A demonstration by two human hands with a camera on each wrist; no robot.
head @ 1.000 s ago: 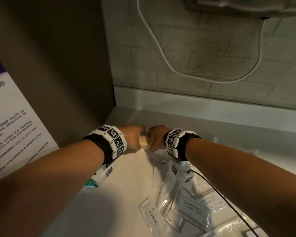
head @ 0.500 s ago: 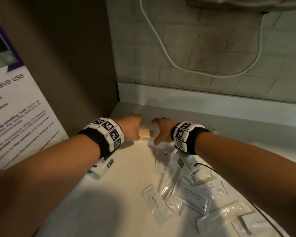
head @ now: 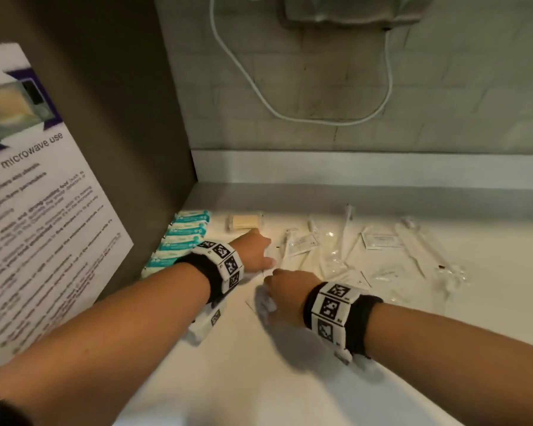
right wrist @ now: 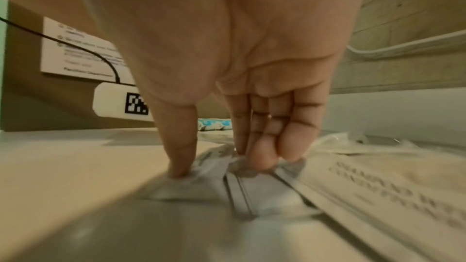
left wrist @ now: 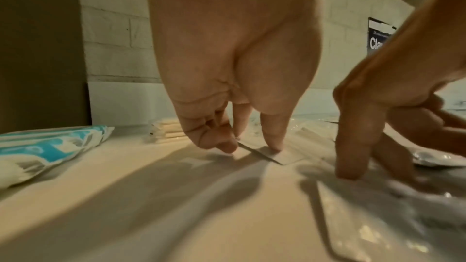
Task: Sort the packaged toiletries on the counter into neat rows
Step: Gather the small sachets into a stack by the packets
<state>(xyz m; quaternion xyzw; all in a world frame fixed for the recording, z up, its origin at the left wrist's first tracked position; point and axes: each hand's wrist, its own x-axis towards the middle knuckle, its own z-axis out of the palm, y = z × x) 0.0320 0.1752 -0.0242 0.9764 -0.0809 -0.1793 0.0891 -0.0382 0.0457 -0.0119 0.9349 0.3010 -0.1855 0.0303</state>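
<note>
Left hand (left wrist: 237,79) pinches a flat white sachet (left wrist: 274,153) just right of the teal-and-white packet row (head: 182,241); right hand (right wrist: 227,79), nearer, grips crinkled white sachets (right wrist: 257,184) beside it.

Shared kitchenette or pantry, looks institutional (hostel/dorm type). Cues: printed notice (head: 37,192) on the left side panel headed "...for microwave use", with a microwave photo. White counter (head: 290,379) against a painted block wall (head: 443,96), white cable (head: 259,93) looping down it from a wall-mounted unit (head: 351,10) at the far top. Another dark sign (left wrist: 379,36) far right on the wall. Sachets (head: 382,241) marked shampoo/conditioner are hotel-style.
</note>
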